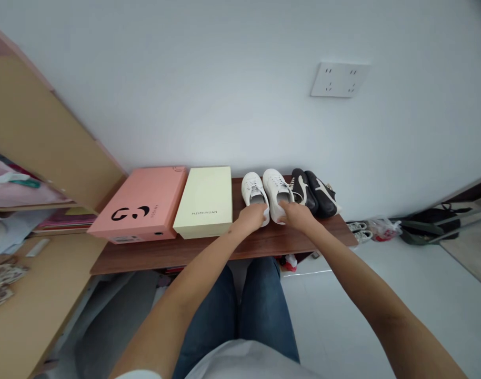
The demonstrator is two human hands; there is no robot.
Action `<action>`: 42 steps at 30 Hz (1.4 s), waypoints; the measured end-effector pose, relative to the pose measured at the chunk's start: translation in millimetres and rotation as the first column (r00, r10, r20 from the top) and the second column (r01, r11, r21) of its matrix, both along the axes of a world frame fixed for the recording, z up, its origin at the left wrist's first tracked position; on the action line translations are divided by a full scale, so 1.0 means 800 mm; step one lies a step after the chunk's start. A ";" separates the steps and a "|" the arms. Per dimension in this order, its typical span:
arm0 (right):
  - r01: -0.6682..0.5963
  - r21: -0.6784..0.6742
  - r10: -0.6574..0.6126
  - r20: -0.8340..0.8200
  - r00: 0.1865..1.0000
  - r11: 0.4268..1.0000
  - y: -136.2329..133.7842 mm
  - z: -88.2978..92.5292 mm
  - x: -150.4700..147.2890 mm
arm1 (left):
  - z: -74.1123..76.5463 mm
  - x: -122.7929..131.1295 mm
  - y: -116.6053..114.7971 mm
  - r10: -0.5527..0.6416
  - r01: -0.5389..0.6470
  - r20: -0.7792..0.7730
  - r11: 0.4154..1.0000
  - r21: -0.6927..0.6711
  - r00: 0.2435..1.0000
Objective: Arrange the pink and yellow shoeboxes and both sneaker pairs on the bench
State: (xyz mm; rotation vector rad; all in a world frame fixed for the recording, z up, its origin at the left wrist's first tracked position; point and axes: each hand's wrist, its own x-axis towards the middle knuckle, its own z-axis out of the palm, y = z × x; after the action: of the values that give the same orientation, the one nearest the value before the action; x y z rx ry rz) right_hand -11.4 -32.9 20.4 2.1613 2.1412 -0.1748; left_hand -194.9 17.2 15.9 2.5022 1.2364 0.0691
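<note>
Two white lace-up shoes stand side by side on a brown wooden shelf, toes toward the wall. My left hand (253, 217) is closed on the heel of the left white shoe (251, 184). The heel of the right white shoe (274, 181) is gripped by my right hand (296, 215). Just right of them rests a pair of black shoes (321, 195) with pale stripes. A pale yellow box (207, 195) and a pink box (146, 197) sit on the shelf (146, 256) to the left.
A desk with shelving (62, 284) stands at the left, with a patterned cloth on it. White wall sockets (339, 80) are above. On the floor at the right are more shoes (361, 232), a plastic bag (383, 229) and a dark bag (432, 225).
</note>
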 end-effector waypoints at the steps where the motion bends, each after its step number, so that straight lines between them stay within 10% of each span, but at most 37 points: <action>1: 0.000 -0.010 0.000 0.009 1.000 1.000 0.005 0.001 -0.002 | 0.002 0.001 0.003 0.002 -0.002 -0.009 1.000 -0.001 1.000; 42: -0.072 -0.053 0.073 0.015 0.997 0.996 0.065 -0.018 -0.023 | -0.001 0.001 0.047 0.071 -0.067 -0.182 0.997 0.027 0.981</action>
State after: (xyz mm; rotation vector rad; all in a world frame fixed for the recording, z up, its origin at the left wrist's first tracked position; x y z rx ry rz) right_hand -30.2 18.7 6.2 2.0463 2.1765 -0.2037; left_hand -193.8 55.2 15.2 2.5299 1.4008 -0.1349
